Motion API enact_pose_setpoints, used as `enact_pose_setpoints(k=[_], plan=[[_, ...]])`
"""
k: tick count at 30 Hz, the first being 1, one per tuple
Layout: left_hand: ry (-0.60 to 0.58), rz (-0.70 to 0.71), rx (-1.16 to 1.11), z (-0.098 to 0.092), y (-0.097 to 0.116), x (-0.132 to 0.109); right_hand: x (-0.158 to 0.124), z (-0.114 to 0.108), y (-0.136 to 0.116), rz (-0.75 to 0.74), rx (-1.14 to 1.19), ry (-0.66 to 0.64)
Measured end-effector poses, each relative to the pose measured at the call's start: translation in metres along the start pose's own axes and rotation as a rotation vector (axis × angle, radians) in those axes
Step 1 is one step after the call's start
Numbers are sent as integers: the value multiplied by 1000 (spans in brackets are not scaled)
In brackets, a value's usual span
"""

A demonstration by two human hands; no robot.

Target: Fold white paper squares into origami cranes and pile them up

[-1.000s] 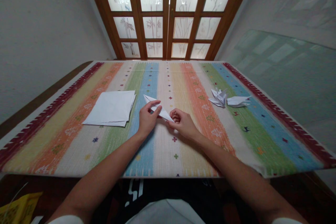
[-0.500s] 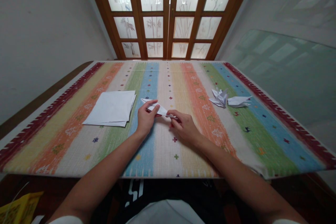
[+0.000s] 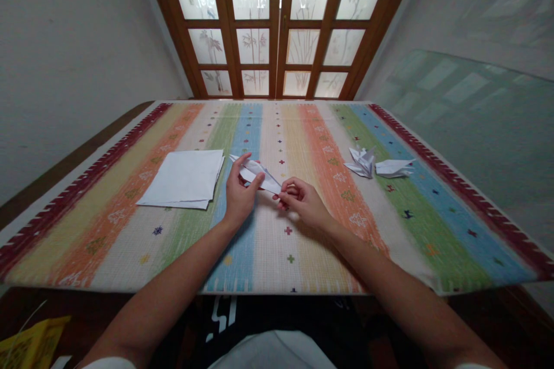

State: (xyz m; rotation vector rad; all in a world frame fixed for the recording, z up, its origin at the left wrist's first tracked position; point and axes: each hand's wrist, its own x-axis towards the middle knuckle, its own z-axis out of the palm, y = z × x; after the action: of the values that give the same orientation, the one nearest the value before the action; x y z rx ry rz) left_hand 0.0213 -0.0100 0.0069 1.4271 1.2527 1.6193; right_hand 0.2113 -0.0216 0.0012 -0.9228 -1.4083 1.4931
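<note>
The left hand [image 3: 240,195] and right hand [image 3: 306,203] pinch a slim, creased paper fold [image 3: 269,184] inside the surface's [image 3: 272,279] near edge. Striped cloth [image 3: 285,127] spans between flat sheets [image 3: 182,177] and spiky folded papers [image 3: 393,168].

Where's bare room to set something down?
Multicoloured striped cloth lies bare beyond the left hand and right hand, toward brown wooden doors, and between the right hand and white paper figures. Crowded: around the held folded white paper, beside a square white paper stack.
</note>
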Motion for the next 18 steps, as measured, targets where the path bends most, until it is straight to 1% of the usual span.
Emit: enact_pose_setpoints(k=[4,9,12,15,18], plan=[[-30,5,-74,-2,-1,1,-1,0,0,6,32,6],[-93,0,-109,-2,-1,2,-2,0,-1,-48,-71,3],[-203,-43,-156,-1,1,0,-2,-1,-4,-75,-97,25],[-333,-128,-227,1,6,-5,0,-3,-7,-113,-58,76],[-394,-204,-246,2,10,-8,2,-5,-8,-134,-55,92]])
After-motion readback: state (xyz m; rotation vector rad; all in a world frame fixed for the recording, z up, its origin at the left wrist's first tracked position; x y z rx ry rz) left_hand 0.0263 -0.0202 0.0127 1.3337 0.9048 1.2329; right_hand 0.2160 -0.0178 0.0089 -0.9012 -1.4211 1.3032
